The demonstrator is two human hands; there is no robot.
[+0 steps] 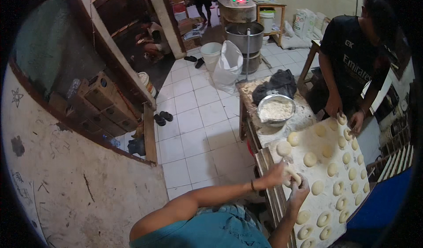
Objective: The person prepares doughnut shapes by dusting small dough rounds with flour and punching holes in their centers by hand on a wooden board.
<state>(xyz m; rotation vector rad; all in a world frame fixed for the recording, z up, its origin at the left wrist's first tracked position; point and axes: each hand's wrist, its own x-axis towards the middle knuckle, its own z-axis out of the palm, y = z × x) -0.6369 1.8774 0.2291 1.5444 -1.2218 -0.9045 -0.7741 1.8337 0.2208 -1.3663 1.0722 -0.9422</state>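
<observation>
Between my two hands, above the near-left edge of a floured board, is a pale raw dough ring. The fingers of my left hand close round its far-left side. On its near-right side my right hand grips it, fingers curled. A dough ball lies just beyond my left hand. Several flattened dough rounds and shaped dough rings sit in rows on the board. My fingers partly hide the ring I hold.
Across the board a co-worker in a black shirt handles dough rings. A metal bowl of flour and a black plastic bag stand at the board's far end. Farther off are a mixer, a white sack, a bucket and sandals.
</observation>
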